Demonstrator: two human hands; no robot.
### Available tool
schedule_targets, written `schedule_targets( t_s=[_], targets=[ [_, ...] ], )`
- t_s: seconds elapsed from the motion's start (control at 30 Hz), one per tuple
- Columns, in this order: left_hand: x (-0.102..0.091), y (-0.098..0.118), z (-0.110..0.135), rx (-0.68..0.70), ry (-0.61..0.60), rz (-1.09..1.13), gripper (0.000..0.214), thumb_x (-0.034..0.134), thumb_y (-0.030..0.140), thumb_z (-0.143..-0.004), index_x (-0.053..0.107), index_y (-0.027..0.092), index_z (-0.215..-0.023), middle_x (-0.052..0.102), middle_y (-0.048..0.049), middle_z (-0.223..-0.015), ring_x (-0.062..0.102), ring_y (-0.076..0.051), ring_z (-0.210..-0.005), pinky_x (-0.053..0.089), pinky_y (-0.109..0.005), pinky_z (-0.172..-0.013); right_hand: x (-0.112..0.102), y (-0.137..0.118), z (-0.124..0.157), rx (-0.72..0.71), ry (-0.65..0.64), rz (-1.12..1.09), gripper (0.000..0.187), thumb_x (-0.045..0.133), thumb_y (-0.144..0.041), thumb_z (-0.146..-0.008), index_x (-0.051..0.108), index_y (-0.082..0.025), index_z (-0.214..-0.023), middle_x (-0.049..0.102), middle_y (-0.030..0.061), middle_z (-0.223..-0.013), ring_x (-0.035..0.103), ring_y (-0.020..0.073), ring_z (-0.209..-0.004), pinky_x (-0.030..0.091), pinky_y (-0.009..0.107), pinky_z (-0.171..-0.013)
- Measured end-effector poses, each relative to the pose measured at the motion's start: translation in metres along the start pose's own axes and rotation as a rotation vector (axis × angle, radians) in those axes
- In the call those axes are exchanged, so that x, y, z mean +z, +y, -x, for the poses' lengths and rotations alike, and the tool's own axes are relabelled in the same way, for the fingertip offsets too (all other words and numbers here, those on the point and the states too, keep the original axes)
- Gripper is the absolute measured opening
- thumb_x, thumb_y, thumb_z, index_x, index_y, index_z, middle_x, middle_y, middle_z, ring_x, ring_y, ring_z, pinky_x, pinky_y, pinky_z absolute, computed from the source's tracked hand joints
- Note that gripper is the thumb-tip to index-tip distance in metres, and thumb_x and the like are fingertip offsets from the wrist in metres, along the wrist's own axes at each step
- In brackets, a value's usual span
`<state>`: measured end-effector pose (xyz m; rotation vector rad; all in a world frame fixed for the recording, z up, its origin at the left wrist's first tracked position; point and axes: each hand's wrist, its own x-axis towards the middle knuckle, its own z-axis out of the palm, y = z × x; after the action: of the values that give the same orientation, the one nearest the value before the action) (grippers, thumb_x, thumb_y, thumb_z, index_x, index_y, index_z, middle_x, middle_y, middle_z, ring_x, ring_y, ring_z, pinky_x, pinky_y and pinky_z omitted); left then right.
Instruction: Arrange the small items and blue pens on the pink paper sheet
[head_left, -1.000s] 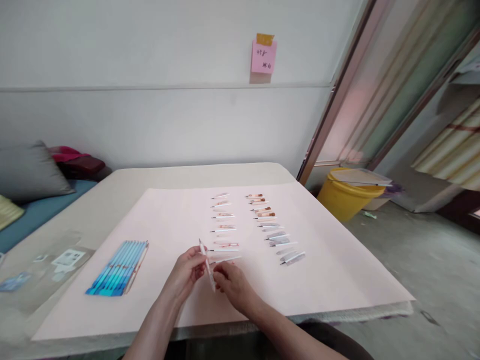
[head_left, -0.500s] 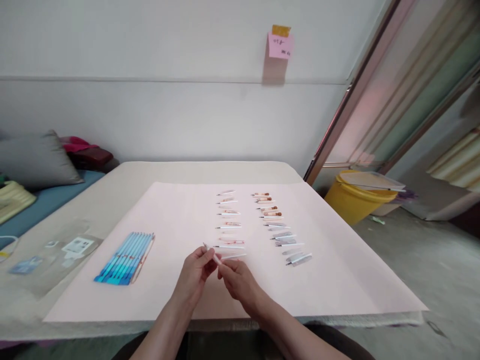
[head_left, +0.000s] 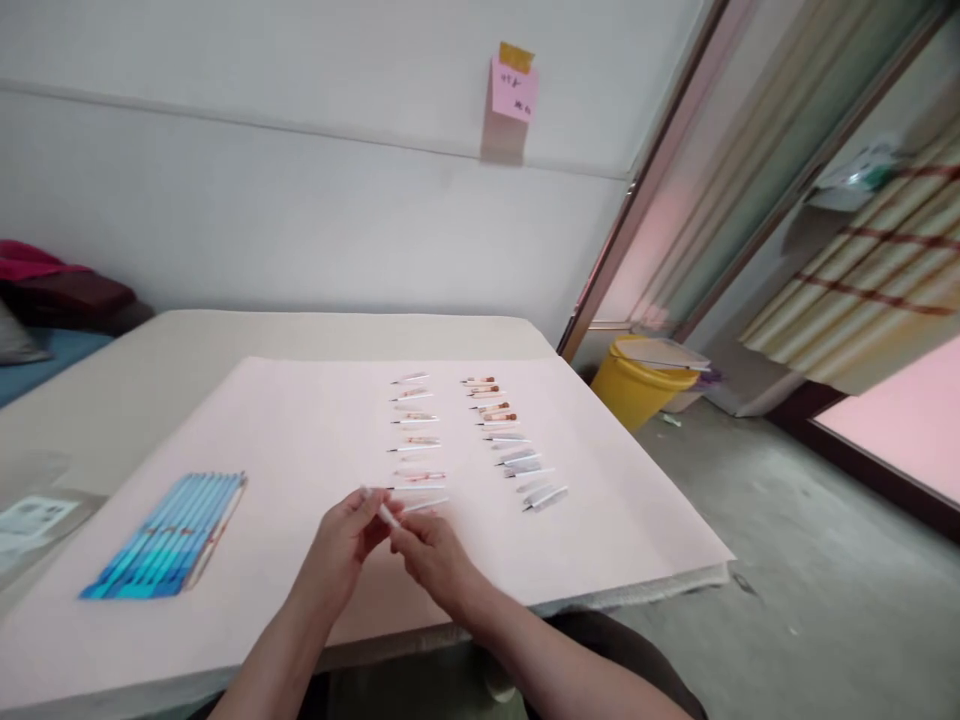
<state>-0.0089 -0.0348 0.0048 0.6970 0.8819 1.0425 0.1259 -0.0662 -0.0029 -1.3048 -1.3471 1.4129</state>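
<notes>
Near the front of the pink sheet, my left hand (head_left: 351,530) pinches one end of a slim white pen (head_left: 388,515). The fingers of my right hand (head_left: 435,560) close round its lower end, close beside the left. Fingertips cover parts of the pen, so whether it is whole cannot be made out. Just beyond my hands runs a column of slim pen pieces (head_left: 417,488), white sticks with dark tips and clear or patterned tubes. A second column, with brown-ended pieces (head_left: 495,407) and greyish tubes (head_left: 545,496), lies further right.
A row of blue pens (head_left: 161,535) lies at the left on the pink sheet (head_left: 300,420), with a clear plastic bag (head_left: 37,520) beyond its edge. A yellow bucket (head_left: 634,390) stands on the floor at the right. A pink note (head_left: 514,92) hangs on the wall.
My view has turned to the right, so the table contents appear shifted left. Both hands keep hold of the white pen in much the same pose.
</notes>
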Motion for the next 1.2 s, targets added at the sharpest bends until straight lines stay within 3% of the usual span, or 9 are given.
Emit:
schedule_targets(
  t_s=[0.1, 0.23, 0.4, 0.53, 0.7, 0.87, 1.07, 1.2],
  targets=[
    [0.0, 0.001, 0.0, -0.003, -0.025, 0.073, 0.026, 0.063, 0.028, -0.071, 0.062, 0.014, -0.093, 0.065, -0.0094, -0.087, 0.059, -0.02, -0.085, 0.046, -0.033, -0.075, -0.002, -0.001, 0.0, 0.023, 0.022, 0.012, 0.021, 0.044, -0.028, -0.08, 0.051, -0.016, -0.064, 0.038, -0.0066, -0.043, 0.034, 0.0059, -0.04, 0.026, 0.018, -0.04],
    [0.0, 0.002, 0.0, 0.062, -0.011, -0.015, 0.014, 0.063, 0.026, -0.07, 0.062, 0.013, -0.074, 0.063, -0.0051, -0.072, 0.058, -0.014, -0.068, 0.046, -0.03, -0.071, -0.003, -0.002, 0.0, -0.06, 0.019, 0.092, 0.025, 0.045, -0.031, -0.08, 0.05, -0.016, -0.062, 0.042, -0.0054, -0.046, 0.037, 0.0064, -0.044, 0.028, 0.018, -0.044],
    [0.0, 0.0, 0.001, 0.018, -0.05, 0.065, 0.023, 0.063, 0.027, -0.07, 0.062, 0.014, -0.089, 0.065, -0.0095, -0.087, 0.059, -0.02, -0.083, 0.045, -0.033, -0.077, -0.003, -0.002, -0.001, -0.064, 0.043, 0.133, 0.029, 0.046, -0.032, -0.081, 0.043, -0.017, -0.056, 0.041, -0.0052, -0.045, 0.037, 0.0072, -0.044, 0.028, 0.02, -0.045],
    [-0.001, -0.001, 0.001, 0.049, -0.006, -0.021, 0.017, 0.065, 0.03, -0.068, 0.061, 0.014, -0.072, 0.064, -0.0064, -0.071, 0.06, -0.017, -0.068, 0.046, -0.033, -0.073, -0.003, 0.001, -0.002, -0.072, 0.02, 0.15, 0.029, 0.045, -0.036, -0.081, 0.045, -0.017, -0.058, 0.04, -0.0052, -0.045, 0.038, 0.0078, -0.045, 0.028, 0.021, -0.046],
    [-0.002, -0.001, -0.001, 0.01, -0.038, 0.108, 0.023, 0.064, 0.029, -0.069, 0.062, 0.015, -0.087, 0.065, -0.0095, -0.087, 0.06, -0.019, -0.081, 0.044, -0.034, -0.078, -0.002, 0.002, -0.003, -0.079, 0.031, 0.175, 0.029, 0.045, -0.035, -0.082, 0.046, -0.017, -0.059, 0.04, -0.0053, -0.045, 0.037, 0.0082, -0.045, 0.027, 0.021, -0.046],
    [-0.005, -0.005, -0.002, 0.069, 0.026, -0.028, 0.016, 0.064, 0.029, -0.069, 0.06, 0.014, -0.071, 0.063, -0.0054, -0.071, 0.06, -0.016, -0.069, 0.045, -0.032, -0.074, -0.001, 0.003, -0.002, -0.101, 0.047, 0.208, 0.03, 0.045, -0.035, -0.082, 0.044, -0.018, -0.058, 0.038, -0.0055, -0.045, 0.035, 0.0082, -0.047, 0.026, 0.022, -0.047],
    [-0.001, -0.002, 0.001, 0.035, -0.018, 0.079, 0.021, 0.064, 0.029, -0.068, 0.061, 0.014, -0.083, 0.065, -0.0089, -0.084, 0.061, -0.018, -0.077, 0.044, -0.034, -0.078, -0.002, 0.008, -0.005, -0.111, 0.057, 0.247, 0.03, 0.044, -0.037, -0.082, 0.046, -0.018, -0.058, 0.039, -0.0049, -0.046, 0.035, 0.0089, -0.048, 0.025, 0.022, -0.048],
    [-0.002, -0.004, 0.002, 0.062, 0.048, -0.012, 0.019, 0.064, 0.033, -0.069, 0.059, 0.014, -0.071, 0.066, -0.0075, -0.078, 0.061, -0.017, -0.072, 0.045, -0.031, -0.072, -0.003, 0.012, -0.005, -0.162, 0.117, 0.389, 0.032, 0.044, -0.038, -0.082, 0.046, -0.018, -0.057, 0.041, -0.0033, -0.048, 0.036, 0.0097, -0.05, 0.023, 0.023, -0.048]
  ],
)
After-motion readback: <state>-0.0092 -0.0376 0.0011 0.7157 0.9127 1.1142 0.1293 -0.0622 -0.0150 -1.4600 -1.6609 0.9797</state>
